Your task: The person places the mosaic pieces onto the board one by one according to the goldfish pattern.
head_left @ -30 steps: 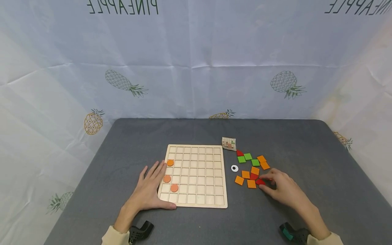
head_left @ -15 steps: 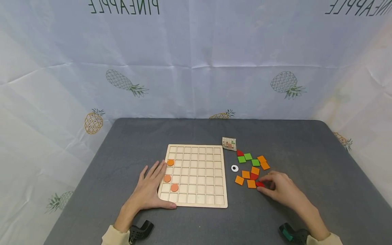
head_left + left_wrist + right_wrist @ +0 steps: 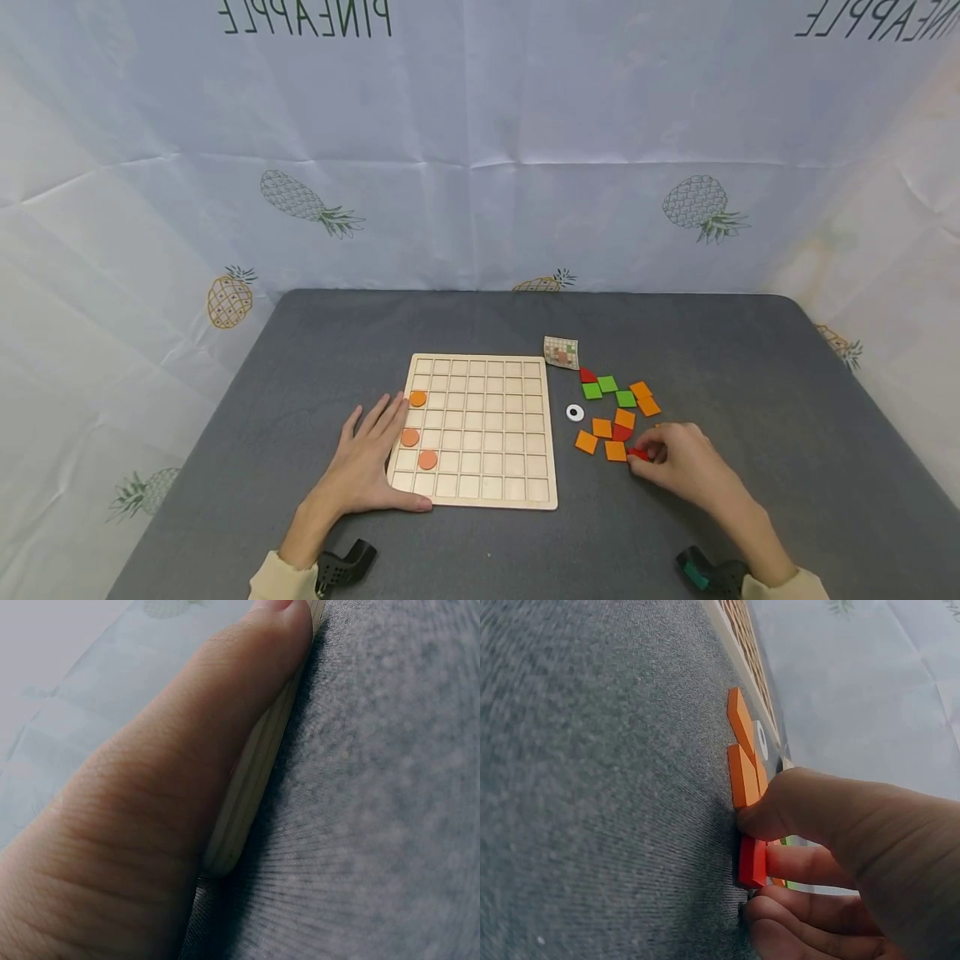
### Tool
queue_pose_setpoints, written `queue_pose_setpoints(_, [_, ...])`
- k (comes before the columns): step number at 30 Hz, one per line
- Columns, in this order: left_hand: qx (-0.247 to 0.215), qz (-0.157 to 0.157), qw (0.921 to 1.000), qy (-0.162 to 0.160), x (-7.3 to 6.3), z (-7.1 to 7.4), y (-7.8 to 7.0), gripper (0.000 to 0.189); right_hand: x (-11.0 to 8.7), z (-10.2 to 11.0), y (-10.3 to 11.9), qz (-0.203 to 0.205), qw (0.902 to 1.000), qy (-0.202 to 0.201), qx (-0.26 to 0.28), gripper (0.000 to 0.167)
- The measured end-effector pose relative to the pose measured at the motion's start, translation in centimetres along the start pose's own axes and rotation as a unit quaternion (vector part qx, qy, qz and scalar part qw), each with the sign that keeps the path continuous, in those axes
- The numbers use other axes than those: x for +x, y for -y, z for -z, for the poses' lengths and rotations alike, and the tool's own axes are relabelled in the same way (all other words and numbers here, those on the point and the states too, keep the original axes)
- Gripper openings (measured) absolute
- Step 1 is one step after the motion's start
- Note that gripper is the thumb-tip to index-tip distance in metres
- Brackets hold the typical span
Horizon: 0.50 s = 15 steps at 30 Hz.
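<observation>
My left hand (image 3: 367, 467) lies at the left side of a pale wooden grid board (image 3: 491, 433), fingers spread along its edge and thumb at the near corner. In the left wrist view that thumb (image 3: 217, 697) presses along the board's layered edge (image 3: 259, 772). Three orange discs (image 3: 427, 460) sit in cells on the board's left. Right of the board, my right hand (image 3: 682, 462) pinches a small red tile (image 3: 752, 860) between thumb and fingers, low at the table. An orange square tile (image 3: 616, 451) lies right beside it, and another red tile (image 3: 622, 432) just behind.
More orange square tiles (image 3: 586, 442) and several green ones (image 3: 607, 382) are scattered right of the board. A red tile (image 3: 587, 375) lies near a small printed grid card (image 3: 561, 352) at the board's far right corner. A white ring (image 3: 574, 412) sits between board and tiles.
My right hand has drawn slightly toward me and its fingers have closed further on the red tile, now mostly covered. My left hand and the board have stayed put.
</observation>
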State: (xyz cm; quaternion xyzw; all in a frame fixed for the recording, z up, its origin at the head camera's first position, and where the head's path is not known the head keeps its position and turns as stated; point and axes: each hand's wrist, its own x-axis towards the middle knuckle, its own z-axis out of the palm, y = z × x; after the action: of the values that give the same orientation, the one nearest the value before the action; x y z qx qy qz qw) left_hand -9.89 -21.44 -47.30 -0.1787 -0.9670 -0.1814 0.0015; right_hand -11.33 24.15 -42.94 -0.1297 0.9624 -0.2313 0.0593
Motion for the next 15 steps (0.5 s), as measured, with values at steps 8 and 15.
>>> queue_pose_setpoints(8, [-0.001, 0.005, 1.0000, 0.008, 0.0, 0.2, -0.2, 0.144, 0.0, 0.0, 0.4, 0.000, 0.9995, -0.030, 0.004, 0.010])
queue_pose_setpoints(15, [0.002, 0.006, 0.9999, 0.011, 0.1, 0.2, -0.1, 0.144, 0.2, 0.0, 1.5, 0.019, 0.9983, -0.050, 0.024, 0.006])
